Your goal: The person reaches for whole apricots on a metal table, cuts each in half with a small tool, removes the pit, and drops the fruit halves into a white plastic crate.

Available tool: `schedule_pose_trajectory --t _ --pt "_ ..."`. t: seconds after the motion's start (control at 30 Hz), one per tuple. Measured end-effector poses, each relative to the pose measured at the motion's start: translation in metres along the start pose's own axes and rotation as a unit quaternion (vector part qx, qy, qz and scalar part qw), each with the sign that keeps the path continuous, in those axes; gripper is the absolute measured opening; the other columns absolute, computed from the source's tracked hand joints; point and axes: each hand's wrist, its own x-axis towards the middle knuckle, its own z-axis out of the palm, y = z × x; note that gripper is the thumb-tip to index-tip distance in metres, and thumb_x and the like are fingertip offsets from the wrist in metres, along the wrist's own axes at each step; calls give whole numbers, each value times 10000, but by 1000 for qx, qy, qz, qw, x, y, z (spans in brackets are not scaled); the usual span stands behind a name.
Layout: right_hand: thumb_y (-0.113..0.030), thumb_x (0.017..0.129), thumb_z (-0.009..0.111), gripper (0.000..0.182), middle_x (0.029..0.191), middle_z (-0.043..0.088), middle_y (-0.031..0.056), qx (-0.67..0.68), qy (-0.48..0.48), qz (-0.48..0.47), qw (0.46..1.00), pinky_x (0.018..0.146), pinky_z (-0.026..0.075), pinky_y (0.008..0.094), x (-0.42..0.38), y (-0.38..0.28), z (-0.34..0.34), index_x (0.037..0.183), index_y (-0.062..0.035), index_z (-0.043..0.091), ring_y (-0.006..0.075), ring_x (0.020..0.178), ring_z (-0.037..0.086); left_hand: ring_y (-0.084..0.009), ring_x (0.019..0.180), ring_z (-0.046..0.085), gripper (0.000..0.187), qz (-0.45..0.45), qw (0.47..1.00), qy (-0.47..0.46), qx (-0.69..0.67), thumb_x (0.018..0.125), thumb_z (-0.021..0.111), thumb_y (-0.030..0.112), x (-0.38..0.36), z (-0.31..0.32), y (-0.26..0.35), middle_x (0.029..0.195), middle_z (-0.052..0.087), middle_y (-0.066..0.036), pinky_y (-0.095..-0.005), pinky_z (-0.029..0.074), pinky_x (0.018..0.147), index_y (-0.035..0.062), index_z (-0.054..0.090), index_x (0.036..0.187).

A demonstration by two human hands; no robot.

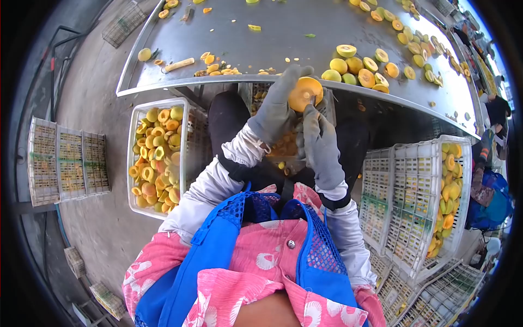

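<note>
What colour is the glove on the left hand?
The left glove is grey, clearest in the head view.

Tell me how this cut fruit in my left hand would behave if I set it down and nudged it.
The cut fruit looks fairly firm, keeping its round outline in your left hand. Its exposed orange flesh may be slippery. Laid cut side up on the smooth metal table, it would probably rock on its curved back.

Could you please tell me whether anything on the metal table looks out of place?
Orange scraps litter the near edge of the table, like spillage, and one fruit sits near its left side, apart from the pile.
</note>
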Motion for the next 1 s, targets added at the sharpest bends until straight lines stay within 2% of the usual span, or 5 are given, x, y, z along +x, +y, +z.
schedule_pose_trajectory --t 0.07,0.17,0.67,0.93,1.0 --pt "-383 1004 494 372 577 463 -26 14 1 -32 999 408 367 244 0 3 2 885 -37 563 52 463 433 -235 1118 569 519 187 868 10 460 1006 464 425 -4 10 -3 1229 536 -150 -397 474 994 2 447 1305" --pt "-349 1014 485 362 577 476 -26 20 25 -122 992 429 362 247 4 17 6 874 -25 567 56 476 437 -230 1102 584 481 60 978 8 202 1022 437 396 -1 5 -6 1205 558 -156 -390 483 989 -3 455 1292" --pt "-294 989 528 330 715 622 235 -214 21 -248 944 592 471 432 6 21 -19 940 23 603 446 724 616 -236 1144 571 511 94 938 -41 332 1028 390 368 -22 17 4 1264 564 -163 -363 454 994 -1 413 1381" --pt "-322 1001 503 349 628 587 160 -186 31 -401 896 495 450 396 5 31 1 918 12 563 359 492 542 -199 892 635 429 18 931 201 304 1000 473 392 -21 38 -5 1053 643 -157 -348 538 803 -4 591 1114" --pt "-451 1007 442 425 543 467 32 17 -121 79 989 396 360 322 -17 -5 -1 840 -67 509 187 369 408 -197 798 642 403 96 937 170 291 989 494 386 -19 38 -9 949 662 -141 -339 549 726 1 608 1029"
